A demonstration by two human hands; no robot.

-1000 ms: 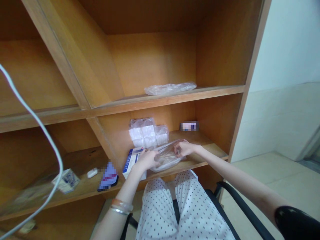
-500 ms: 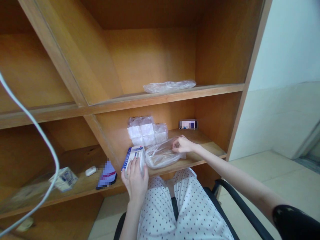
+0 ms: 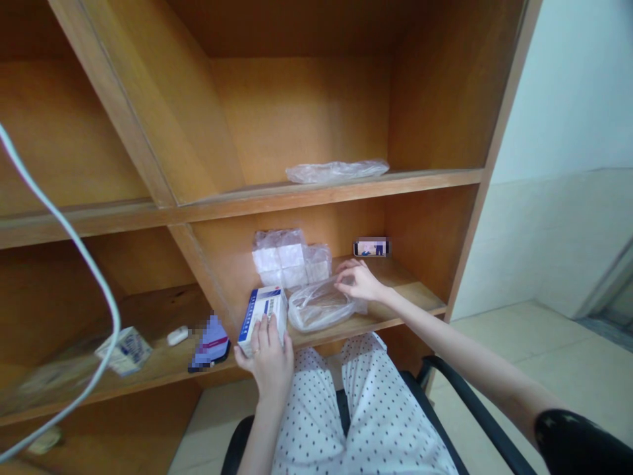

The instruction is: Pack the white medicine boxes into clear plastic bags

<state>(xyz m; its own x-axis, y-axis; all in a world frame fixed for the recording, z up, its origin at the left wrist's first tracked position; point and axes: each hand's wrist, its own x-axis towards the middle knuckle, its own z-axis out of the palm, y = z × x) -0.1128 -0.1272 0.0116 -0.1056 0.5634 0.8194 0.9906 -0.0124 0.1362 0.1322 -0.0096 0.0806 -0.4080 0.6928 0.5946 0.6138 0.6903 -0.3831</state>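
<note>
My left hand [image 3: 267, 363] grips a white and blue printed box [image 3: 262, 315] at the front edge of a wooden shelf [image 3: 395, 295]. The hand covers the box's lower part. To its right lies a clear plastic bag [image 3: 320, 307] with something pale folded inside. My right hand [image 3: 359, 280] rests at the bag's right end, fingers spread. Behind the bag stands a clear packet of white squares [image 3: 289, 258].
A pixelated flat object [image 3: 370, 247] stands at the shelf's back. A flat plastic bag [image 3: 336, 171] lies above, and a small carton [image 3: 122, 351] sits left. A white cable [image 3: 64, 224] hangs across the left side. My polka-dot trousers [image 3: 356, 409] and a black chair armrest [image 3: 469, 389] are below.
My left hand has moved off the plastic bag and taken hold of the box. My right hand has loosened its pinch on the bag and shifted slightly up and left.
</note>
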